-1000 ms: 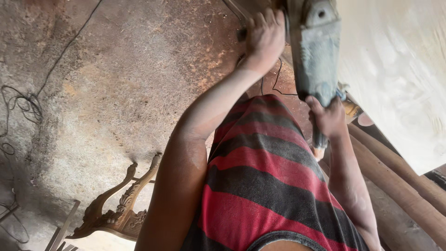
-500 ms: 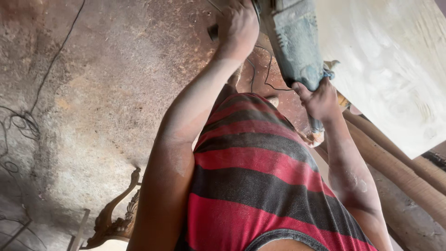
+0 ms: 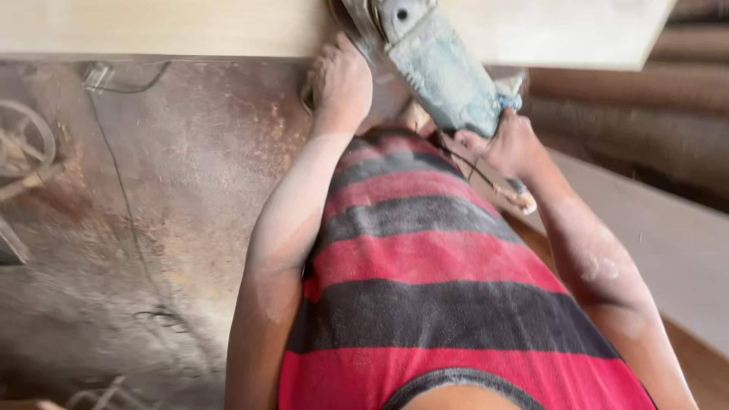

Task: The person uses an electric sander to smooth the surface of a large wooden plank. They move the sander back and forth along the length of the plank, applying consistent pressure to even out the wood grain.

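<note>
Far to the left of both hands, a round metal wheel (image 3: 24,144) sits at the edge of the dusty floor (image 3: 175,220), and a thin dark cable (image 3: 121,205) runs down across that floor, well apart from the left forearm. Sawdust lies scattered between the cable and the arm.

The left hand (image 3: 342,85) is curled tight, fingers pressed together around the front side of the angle grinder (image 3: 437,72); what exactly it wraps is hidden under the knuckles, but it touches the tool's head end. Just above this hand runs the edge of a pale wooden board (image 3: 167,26), which stretches away to its left and on past the tool to the right.

The grinder, grey-blue and coated in dust, lies tilted between the 2 hands, its head up against the board near the left hand, its body slanting down toward the right hand.

The right hand (image 3: 507,146) is closed around the rear of the grinder's body, fingers wrapped and thumb on top. A thin cord (image 3: 463,163) trails from beneath this hand.

Below both hands, the person's red and dark grey striped shirt (image 3: 433,304) fills the space between the forearms. To the right of the right hand lie rounded timber lengths (image 3: 645,99) and a flat pale plank (image 3: 661,235).
</note>
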